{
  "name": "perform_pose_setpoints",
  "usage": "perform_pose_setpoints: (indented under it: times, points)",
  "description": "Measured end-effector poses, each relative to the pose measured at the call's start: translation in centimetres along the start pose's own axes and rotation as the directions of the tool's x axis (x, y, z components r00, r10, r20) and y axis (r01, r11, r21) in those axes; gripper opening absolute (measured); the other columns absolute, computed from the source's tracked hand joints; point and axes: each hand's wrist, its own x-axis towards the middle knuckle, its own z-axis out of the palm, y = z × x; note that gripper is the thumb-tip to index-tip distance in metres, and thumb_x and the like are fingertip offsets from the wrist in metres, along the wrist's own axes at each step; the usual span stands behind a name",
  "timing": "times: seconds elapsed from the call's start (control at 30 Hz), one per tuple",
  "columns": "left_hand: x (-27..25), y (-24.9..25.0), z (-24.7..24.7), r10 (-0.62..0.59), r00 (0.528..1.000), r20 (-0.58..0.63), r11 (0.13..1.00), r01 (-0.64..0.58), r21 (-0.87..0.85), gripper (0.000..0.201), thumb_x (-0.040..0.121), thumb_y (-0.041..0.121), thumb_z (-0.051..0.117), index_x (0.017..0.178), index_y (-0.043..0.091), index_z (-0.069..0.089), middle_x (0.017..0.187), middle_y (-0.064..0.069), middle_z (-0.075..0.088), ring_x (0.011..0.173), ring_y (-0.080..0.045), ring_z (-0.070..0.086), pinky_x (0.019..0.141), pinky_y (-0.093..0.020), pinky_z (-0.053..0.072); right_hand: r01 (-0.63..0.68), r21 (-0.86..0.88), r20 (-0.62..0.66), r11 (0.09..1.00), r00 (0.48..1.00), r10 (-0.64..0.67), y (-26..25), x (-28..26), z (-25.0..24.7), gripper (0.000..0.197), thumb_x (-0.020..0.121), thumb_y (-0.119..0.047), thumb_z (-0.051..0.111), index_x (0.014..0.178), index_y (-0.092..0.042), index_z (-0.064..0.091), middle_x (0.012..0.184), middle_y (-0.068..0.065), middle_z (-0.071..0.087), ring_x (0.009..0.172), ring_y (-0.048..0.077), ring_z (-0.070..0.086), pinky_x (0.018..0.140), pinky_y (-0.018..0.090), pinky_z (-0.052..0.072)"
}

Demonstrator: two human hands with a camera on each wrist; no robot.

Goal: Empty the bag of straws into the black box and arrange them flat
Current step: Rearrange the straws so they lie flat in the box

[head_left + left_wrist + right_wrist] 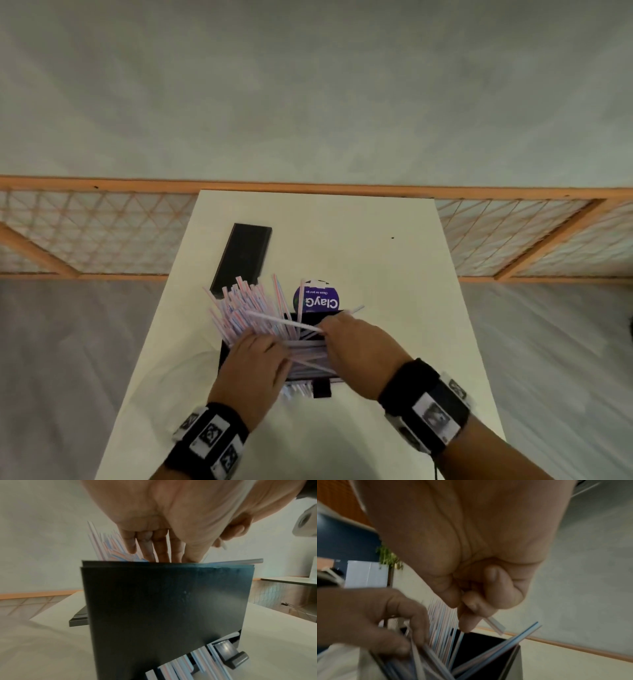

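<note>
A white table stands against a pale wall. On it, far left, a long black lid lies flat at a slight angle. To its right sits a round purple tub with white lettering. A wooden lattice rail runs along the wall on both sides of the table.

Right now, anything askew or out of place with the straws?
Yes. The straws are not flat: they fan up and out over the black box's far-left rim. In the left wrist view some poke out under its near wall. The right hand pinches one straw lying crosswise over the fan.
</note>
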Motion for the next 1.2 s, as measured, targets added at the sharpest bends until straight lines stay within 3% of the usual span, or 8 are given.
perform_pose_setpoints:
  times: [0.2,0.37,0.47,0.67,0.9,1.03,1.1,1.2]
  points:
    - [-1.9,-0.9,-1.4,-0.387,0.922,-0.013,0.892,0.37,-0.261,0.031,0.092,0.041,0.072,0.117,0.026,0.065,0.117,0.005,0.057,0.107,-0.016,0.05,0.097,-0.035,0.049,-0.114,-0.157,0.122,0.981,0.983,0.134,-2.1,1.0,1.5,0.03,0.097,-0.017,0.053,0.127,-0.009,0.05,0.13,0.015,0.055,0.106,0.036,0.062,0.078,0.042,0.05]
    - [-2.5,-2.1,-2.3,-0.493,0.869,-0.05,0.816,0.441,-0.374,0.064,0.089,0.041,0.076,0.144,0.021,0.05,0.133,0.002,0.053,0.123,-0.02,0.051,0.104,-0.04,0.049,-0.056,-0.146,0.058,0.988,0.996,0.065,-2.5,1.2,2.6,0.031,0.098,-0.024,0.049,0.127,-0.013,0.051,0.128,0.011,0.053,0.106,0.034,0.059,0.082,0.044,0.052]
    - [-2.4,-2.5,-2.4,-0.47,0.882,-0.038,0.828,0.425,-0.365,0.06,0.092,0.038,0.073,0.145,0.022,0.051,0.134,0.001,0.052,0.123,-0.02,0.052,0.104,-0.037,0.048,-0.042,-0.054,0.002,0.998,0.999,0.042,-2.0,0.7,2.7,0.029,0.099,-0.029,0.048,0.125,-0.017,0.052,0.126,0.006,0.051,0.111,0.029,0.054,0.086,0.042,0.053]
    - [-2.1,-2.2,-1.6,-0.395,0.913,0.102,0.845,0.405,-0.349,0.057,0.097,0.037,0.066,0.149,0.02,0.049,0.143,0.001,0.046,0.128,-0.016,0.051,0.109,-0.026,0.039,-0.026,-0.012,0.16,1.0,0.987,0.027,-0.5,0.7,4.0,0.039,0.095,-0.022,0.054,0.133,-0.014,0.052,0.131,0.008,0.052,0.116,0.032,0.057,0.097,0.042,0.051]
    - [-2.7,-2.4,0.2,-0.347,0.935,0.069,0.876,0.349,-0.333,0.056,0.095,0.039,0.069,0.145,0.022,0.051,0.139,0.005,0.039,0.123,-0.016,0.052,0.106,-0.031,0.049,-0.047,-0.016,0.276,0.999,0.96,0.049,-1.1,3.3,5.1,0.041,0.097,-0.02,0.052,0.136,-0.009,0.05,0.134,0.017,0.055,0.12,0.039,0.055,0.105,0.045,0.047]
    - [-3.5,-2.9,1.6,-0.252,0.968,-0.004,0.94,0.243,-0.24,0.049,0.098,0.039,0.064,0.145,0.027,0.056,0.141,0.002,0.04,0.122,-0.017,0.052,0.103,-0.033,0.053,-0.134,0.099,0.351,0.986,0.932,0.092,-2.4,4.3,4.2,0.05,0.092,-0.062,0.046,0.112,-0.017,0.053,0.112,0.01,0.062,0.101,0.031,0.061,0.092,0.039,0.052]
    - [-3.6,-2.8,2.2,-0.198,0.979,-0.043,0.975,0.192,-0.114,0.042,0.1,0.037,0.054,0.141,0.029,0.061,0.141,-0.006,0.045,0.12,-0.025,0.054,0.098,-0.041,0.056,-0.16,0.129,0.413,0.979,0.906,0.094,-2.9,4.8,3.9,0.08,0.077,-0.088,0.044,0.117,-0.019,0.055,0.113,0.006,0.065,0.096,0.024,0.062,0.092,0.038,0.055]
    - [-3.9,-2.3,2.4,-0.218,0.976,-0.029,0.976,0.218,0.023,0.048,0.1,0.046,0.036,0.138,0.032,0.062,0.148,-0.011,0.045,0.126,-0.031,0.052,0.097,-0.048,0.055,-0.147,0.058,0.481,0.987,0.871,0.101,-3.0,5.9,4.2,0.094,0.063,-0.094,0.058,0.125,-0.023,0.056,0.113,0.002,0.068,0.096,0.021,0.065,0.094,0.038,0.057]
